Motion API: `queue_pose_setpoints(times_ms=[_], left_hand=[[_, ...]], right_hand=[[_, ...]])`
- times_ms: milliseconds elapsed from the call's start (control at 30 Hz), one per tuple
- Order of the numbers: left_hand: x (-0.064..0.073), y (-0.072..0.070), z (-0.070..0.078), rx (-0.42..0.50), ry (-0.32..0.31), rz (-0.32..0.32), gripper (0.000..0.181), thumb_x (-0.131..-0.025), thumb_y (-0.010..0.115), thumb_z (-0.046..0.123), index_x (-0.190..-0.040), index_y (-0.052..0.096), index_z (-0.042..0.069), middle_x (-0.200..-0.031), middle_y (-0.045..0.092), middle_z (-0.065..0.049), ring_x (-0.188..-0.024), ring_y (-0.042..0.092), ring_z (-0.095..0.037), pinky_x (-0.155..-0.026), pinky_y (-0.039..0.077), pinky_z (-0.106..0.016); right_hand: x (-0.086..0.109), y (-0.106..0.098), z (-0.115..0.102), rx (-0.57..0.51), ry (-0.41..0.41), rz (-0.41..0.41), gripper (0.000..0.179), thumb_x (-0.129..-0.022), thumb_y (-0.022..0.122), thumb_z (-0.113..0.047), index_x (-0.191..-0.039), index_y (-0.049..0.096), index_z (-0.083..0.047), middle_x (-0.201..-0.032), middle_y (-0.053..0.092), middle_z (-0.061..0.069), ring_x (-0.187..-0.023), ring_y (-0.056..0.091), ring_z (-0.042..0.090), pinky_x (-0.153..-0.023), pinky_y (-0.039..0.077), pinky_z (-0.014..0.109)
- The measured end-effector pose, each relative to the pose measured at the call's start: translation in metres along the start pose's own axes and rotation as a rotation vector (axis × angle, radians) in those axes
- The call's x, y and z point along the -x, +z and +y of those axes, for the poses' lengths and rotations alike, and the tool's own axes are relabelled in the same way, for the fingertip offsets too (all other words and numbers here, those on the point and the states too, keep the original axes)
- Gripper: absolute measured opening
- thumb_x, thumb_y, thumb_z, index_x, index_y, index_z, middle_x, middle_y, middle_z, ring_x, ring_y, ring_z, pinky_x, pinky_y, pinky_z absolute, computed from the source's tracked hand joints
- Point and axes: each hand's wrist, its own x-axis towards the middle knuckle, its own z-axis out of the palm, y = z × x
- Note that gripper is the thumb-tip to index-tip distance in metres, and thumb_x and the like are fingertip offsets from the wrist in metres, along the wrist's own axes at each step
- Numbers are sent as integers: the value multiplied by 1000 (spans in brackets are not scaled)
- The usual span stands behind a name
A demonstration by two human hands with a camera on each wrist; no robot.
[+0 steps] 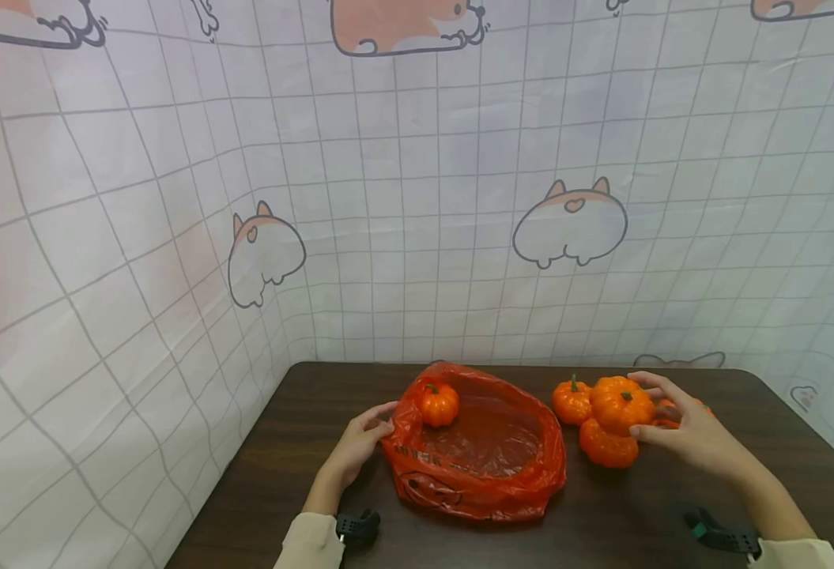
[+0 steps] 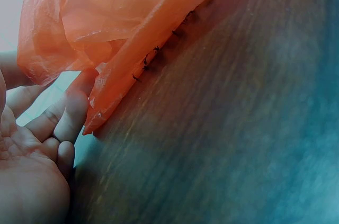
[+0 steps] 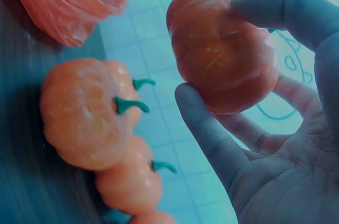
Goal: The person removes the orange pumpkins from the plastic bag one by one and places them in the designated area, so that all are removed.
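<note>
A red plastic bag point(image 1: 473, 502) sits on the table with its mouth spread wide. Inside, near its back left, lies a small orange pumpkin point(image 1: 439, 405) with a green stem. My left hand point(image 1: 363, 442) holds the bag's left edge; the left wrist view has the fingers point(image 2: 74, 115) at the plastic. To the right of the bag, my right hand point(image 1: 687, 431) grips another orange pumpkin point(image 3: 222, 49) between thumb and fingers, raised above the others. Beneath and beside it are more pumpkins, one at the front point(image 1: 609, 449) and one behind point(image 1: 570, 401), others partly hidden by the hand.
The dark wooden table point(image 1: 274, 506) ends at a white gridded cloth point(image 1: 417, 261) printed with cartoon dogs, which hangs behind it and along the left side. Black straps circle the left wrist point(image 1: 360, 527) and right wrist point(image 1: 726, 537).
</note>
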Motion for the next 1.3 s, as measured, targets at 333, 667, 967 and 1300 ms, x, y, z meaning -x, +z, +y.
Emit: queue_pose_setpoints(times_ms=[333, 667, 967, 1300], left_hand=[[-2, -2, -3, 0, 5, -19, 45, -103, 56, 15, -148, 54, 11, -108, 66, -11, -93, 65, -17, -83, 54, -32], [-2, -2, -5, -14, 19, -24, 44, -104, 55, 16, -147, 54, 10, -106, 66, -9, -93, 65, -16, -83, 54, -31], [-1, 0, -2, -11, 2, -3, 44, -103, 56, 16, -147, 55, 11, -109, 67, -12, -93, 65, -16, -83, 53, -32], [-2, -3, -5, -25, 8, -23, 44, -104, 55, 17, -148, 55, 13, -111, 67, -11, -97, 65, -17, -86, 53, -32]], right_hand=[[8, -19, 17, 92, 21, 42, 75, -96, 72, -22, -157, 30, -10, -140, 43, 32, -116, 58, 53, -83, 54, 52], [14, -31, 34, 71, 71, 25, 73, -98, 70, -22, -156, 28, -10, -139, 44, 32, -116, 61, 45, -75, 52, 39], [18, -35, 54, 46, 136, -17, 74, -99, 68, -24, -155, 24, -4, -143, 35, 41, -119, 52, 60, -78, 54, 54], [20, -37, 70, 12, 202, -90, 75, -99, 66, -25, -155, 22, 0, -137, 43, 38, -115, 59, 44, -80, 55, 51]])
